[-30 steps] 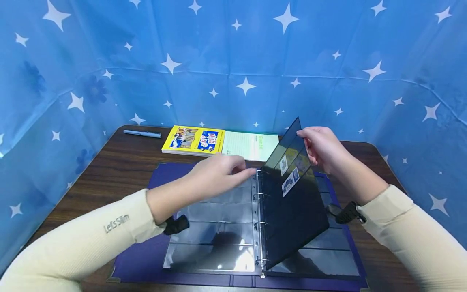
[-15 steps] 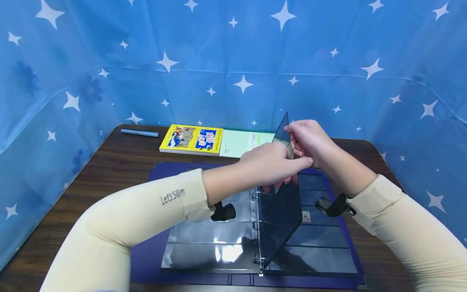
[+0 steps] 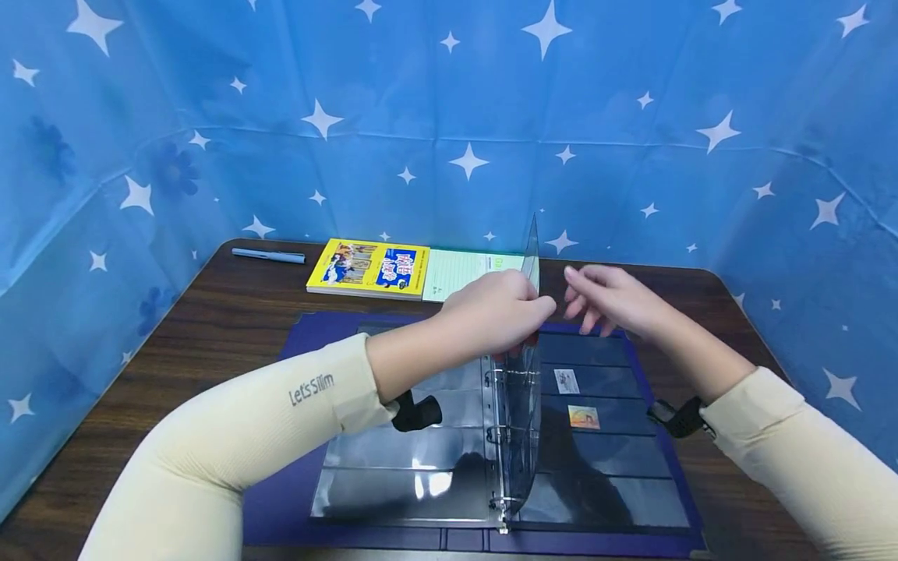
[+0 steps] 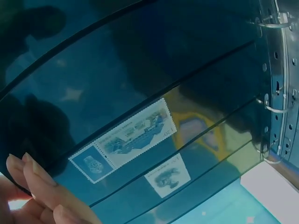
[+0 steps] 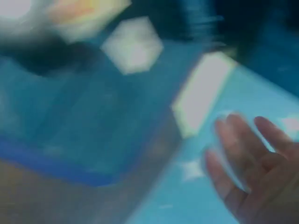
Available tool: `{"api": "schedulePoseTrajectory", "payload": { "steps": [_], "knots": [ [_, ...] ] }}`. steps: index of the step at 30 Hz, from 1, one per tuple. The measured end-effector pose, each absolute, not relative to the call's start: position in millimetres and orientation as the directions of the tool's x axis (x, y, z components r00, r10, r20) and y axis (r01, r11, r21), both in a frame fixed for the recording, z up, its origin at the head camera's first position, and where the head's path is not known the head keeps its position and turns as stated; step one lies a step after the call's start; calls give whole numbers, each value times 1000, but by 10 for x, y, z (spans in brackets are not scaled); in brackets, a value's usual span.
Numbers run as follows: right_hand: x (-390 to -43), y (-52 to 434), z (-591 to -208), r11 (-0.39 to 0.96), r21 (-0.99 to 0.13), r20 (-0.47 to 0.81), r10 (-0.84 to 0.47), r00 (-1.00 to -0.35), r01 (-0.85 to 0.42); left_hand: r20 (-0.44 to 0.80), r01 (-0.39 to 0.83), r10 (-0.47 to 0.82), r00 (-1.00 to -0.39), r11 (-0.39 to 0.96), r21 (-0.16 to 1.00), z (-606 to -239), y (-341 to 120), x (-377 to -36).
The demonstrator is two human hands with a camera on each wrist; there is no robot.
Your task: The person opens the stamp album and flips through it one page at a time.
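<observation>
A purple ring-binder stamp album (image 3: 270, 499) lies spread on the table. My left hand (image 3: 491, 315) grips the outer edge of a dark clear-pocket album page (image 3: 521, 436), which stands nearly upright on the rings. In the left wrist view this page carries a wide stamp pair (image 4: 135, 135) and a smaller stamp (image 4: 168, 176), with my left fingers (image 4: 42, 175) at its edge. Off to the right of the page, my right hand (image 3: 613, 300) hovers with loosely spread fingers, holding nothing. Below it, the right-hand page shows a pale stamp (image 3: 566, 381) and an orange-yellow stamp (image 3: 585, 418).
Behind the album lie a yellow book (image 3: 368, 269) and a pale green lined notepad (image 3: 452, 273), partly hidden by the left hand and page. A blue pen (image 3: 268, 255) rests at the back left. A blue star-patterned curtain (image 3: 435, 93) surrounds the wooden table (image 3: 203, 351).
My left hand has reached right and taken the page's edge. The page has swung left to nearly upright, baring stamps beneath. My right hand has let it go and moved right.
</observation>
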State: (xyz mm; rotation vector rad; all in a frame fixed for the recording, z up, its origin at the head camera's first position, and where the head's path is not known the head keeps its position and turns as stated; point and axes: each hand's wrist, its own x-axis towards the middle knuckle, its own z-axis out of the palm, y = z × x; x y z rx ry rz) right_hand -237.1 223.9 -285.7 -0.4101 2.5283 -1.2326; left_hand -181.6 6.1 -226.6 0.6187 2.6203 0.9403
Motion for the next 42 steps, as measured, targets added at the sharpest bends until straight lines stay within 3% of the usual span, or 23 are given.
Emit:
{"api": "schedulePoseTrajectory", "payload": {
  "steps": [6,11,18,26,32,37,42],
  "knots": [
    [-2323,2604,-3610,883,-412,-336,-376,-863,-225,-107,281,463,-880,688,669,-2259,-63,-1788],
    [-2258,2705,-3873,943,-253,-398,-305,-865,-216,-102,270,443,-891,697,664,-2223,-185,-1743],
    [-2241,2739,-3853,948,-232,-368,-294,-882,-219,-138,190,375,-917,713,675,-2210,-491,-1683],
    [-2188,2906,-3969,898,-351,-230,-356,-906,-264,-148,90,306,-940,645,759,-2527,-1042,-1659],
    [-2203,2994,-4058,860,-441,-169,-362,-917,-258,-167,-20,182,-969,616,787,-2883,-1395,-1582],
    [-2191,3041,-4122,857,-445,-179,-369,-912,-260,-207,-81,111,-972,671,737,-3243,-1582,-1495],
    [-2186,3036,-4160,851,-448,-167,-379,-910,-272,-250,-28,152,-956,803,595,-3578,-1665,-1365]
  ]
}}
